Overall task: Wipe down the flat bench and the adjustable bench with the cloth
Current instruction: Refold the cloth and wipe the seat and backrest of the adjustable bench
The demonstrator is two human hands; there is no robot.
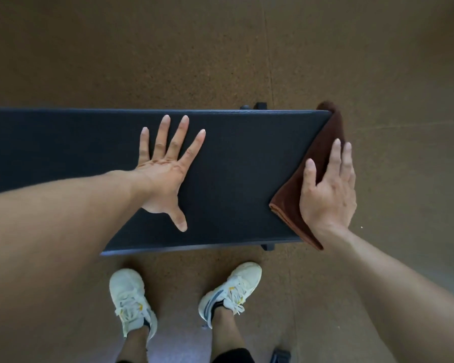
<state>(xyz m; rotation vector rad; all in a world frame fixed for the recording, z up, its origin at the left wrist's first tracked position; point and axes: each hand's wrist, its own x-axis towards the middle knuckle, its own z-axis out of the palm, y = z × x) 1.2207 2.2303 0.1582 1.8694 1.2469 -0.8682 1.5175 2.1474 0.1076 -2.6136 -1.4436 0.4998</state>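
Note:
A flat bench (247,163) with a black padded top runs across the view from the left edge to the right of middle. A brown cloth (323,142) lies folded over the bench's right end, and part of it hangs past the edge. My right hand (328,189) presses flat on the cloth at that end, fingers spread over it. My left hand (165,171) rests palm down on the bare pad near its middle, fingers wide apart, holding nothing. No adjustable bench is in view.
Brown speckled floor (220,48) surrounds the bench. My two feet in white sneakers (184,297) stand close to the bench's near edge. Black frame feet (260,105) stick out under the bench's right end. A small dark object (281,356) lies on the floor at the bottom edge.

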